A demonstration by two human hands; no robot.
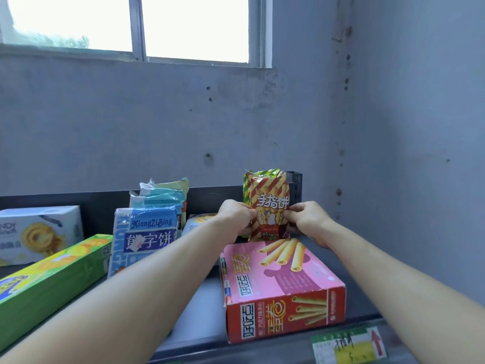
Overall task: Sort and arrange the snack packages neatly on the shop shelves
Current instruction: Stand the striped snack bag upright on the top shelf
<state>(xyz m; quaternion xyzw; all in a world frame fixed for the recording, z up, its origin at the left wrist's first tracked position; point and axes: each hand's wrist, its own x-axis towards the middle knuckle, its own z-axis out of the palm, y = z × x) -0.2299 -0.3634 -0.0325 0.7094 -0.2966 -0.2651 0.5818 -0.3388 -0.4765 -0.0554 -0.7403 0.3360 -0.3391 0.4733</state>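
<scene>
A red-and-gold striped snack bag (270, 195) stands upright at the back of the dark top shelf (364, 298), with a green-yellow bag (246, 190) just behind it. My left hand (235, 216) pinches its left edge and my right hand (307, 219) pinches its right edge. Directly in front of the bag lies a pink and red egg-roll box (280, 287), flat on the shelf. A blue "XiongZiBing" biscuit bag (147, 237) stands to the left, with pale teal bags (162, 195) behind it.
A long green box (52, 279) lies at an angle at the left front. A white cookie box (36, 232) sits at far left. A flat white cookie pack (196, 222) lies behind my left arm. A price label (349, 345) hangs on the shelf's front edge. Grey walls close off back and right.
</scene>
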